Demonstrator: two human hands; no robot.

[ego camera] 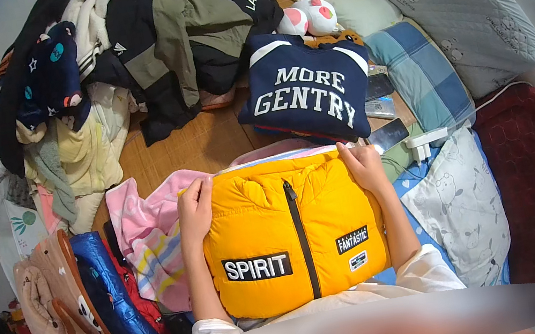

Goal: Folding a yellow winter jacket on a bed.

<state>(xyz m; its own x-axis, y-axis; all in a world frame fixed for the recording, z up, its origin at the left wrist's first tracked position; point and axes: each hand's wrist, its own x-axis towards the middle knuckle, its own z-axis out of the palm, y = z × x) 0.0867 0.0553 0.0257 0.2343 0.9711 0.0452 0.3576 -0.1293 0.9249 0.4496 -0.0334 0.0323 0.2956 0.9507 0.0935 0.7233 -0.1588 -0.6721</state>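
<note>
A folded yellow padded jacket (255, 222) with a black zip and lettered patches lies close in front of me, over my lap. My left hand (195, 205) grips its upper left edge, the thumb on top. At the upper right corner my right hand (364, 165) holds the same jacket between thumb and fingers. Under and to the left of it spreads a pink striped towel or blanket (152, 239). Beyond the right hand, a folded navy sweatshirt (309, 85) with white lettering rests on other folded clothes.
A heap of dark and pale clothes (202, 29) fills the far side. Folded padded garments (118, 292) stand at the left. On the right are a phone (389, 137), a white power adapter (421, 147), a checked pillow (420, 67) and a white printed pillow (464, 203).
</note>
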